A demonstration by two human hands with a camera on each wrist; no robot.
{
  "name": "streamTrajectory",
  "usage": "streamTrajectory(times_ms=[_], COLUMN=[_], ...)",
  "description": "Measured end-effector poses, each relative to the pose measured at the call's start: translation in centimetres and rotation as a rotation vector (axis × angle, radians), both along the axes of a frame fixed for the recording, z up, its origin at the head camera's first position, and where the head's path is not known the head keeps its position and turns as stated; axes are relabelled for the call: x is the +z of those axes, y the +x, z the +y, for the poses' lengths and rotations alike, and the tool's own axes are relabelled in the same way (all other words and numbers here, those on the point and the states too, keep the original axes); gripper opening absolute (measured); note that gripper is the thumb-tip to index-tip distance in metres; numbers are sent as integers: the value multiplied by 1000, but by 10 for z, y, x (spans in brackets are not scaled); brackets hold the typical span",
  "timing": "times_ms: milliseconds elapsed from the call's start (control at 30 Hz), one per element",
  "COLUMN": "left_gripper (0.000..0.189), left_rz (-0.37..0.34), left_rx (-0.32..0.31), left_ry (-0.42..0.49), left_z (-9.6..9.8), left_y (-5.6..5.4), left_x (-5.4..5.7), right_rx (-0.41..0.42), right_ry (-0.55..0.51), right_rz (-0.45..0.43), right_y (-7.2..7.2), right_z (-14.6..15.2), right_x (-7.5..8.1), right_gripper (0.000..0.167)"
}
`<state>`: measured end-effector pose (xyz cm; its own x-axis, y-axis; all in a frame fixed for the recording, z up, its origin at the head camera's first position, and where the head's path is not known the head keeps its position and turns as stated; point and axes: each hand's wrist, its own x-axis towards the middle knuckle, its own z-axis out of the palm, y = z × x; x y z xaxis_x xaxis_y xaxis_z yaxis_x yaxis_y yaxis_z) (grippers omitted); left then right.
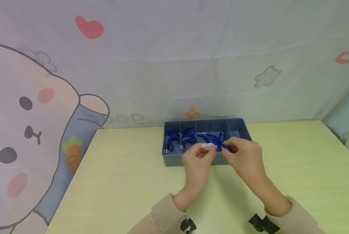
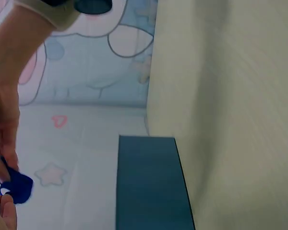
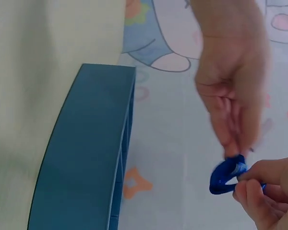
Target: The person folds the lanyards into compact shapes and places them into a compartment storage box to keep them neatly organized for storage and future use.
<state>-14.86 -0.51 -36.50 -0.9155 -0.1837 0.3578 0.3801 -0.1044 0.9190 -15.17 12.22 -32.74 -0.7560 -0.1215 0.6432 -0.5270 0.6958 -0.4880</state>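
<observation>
A blue lanyard [image 1: 218, 143] is held between my two hands above the front of a blue-grey divided box. My left hand [image 1: 197, 164] pinches it, and a white piece [image 1: 208, 146] shows at those fingertips. With thumb and fingers, my right hand [image 1: 245, 158] pinches the strap just to the right. In the right wrist view the strap forms a small loop [image 3: 220, 179] between both hands' fingertips. The fingers hide part of the lanyard.
The divided box [image 1: 174, 160] stands near the back of the pale yellow table [image 1: 118, 182]. Its left compartments hold coiled blue lanyards [image 1: 173, 136] with metal clips. A printed cloth [image 1: 168, 48] hangs behind the table.
</observation>
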Motion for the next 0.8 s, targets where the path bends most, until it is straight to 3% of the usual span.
streamTrajectory(times_ms=[167,367,467,633,700,800], left_gripper=[11,10,12,14,14,15], left_rz=[5,0,-17,-69,-93,-112], left_rx=[52,24,3,-11,-17,-44], left_ry=[-11,38,74,107,111,132], left_z=[-5,-1,-1,-5,-6,-6], left_y=[-8,-6,-4,-4,-5,-5], left_x=[-6,-5,-3,-4,-4,-3], right_rx=[29,70,138,336,396,417], right_ry=[-176,-230,-240,-240,-246,-244], right_rz=[-200,-301,-406,-576,-611,-610], right_y=[2,-1,-2,-5,-8,-10], right_z=[3,-1,0,9,13,16], right_x=[4,3,4,5,5,5], right_gripper=[6,8,18,26,27,27])
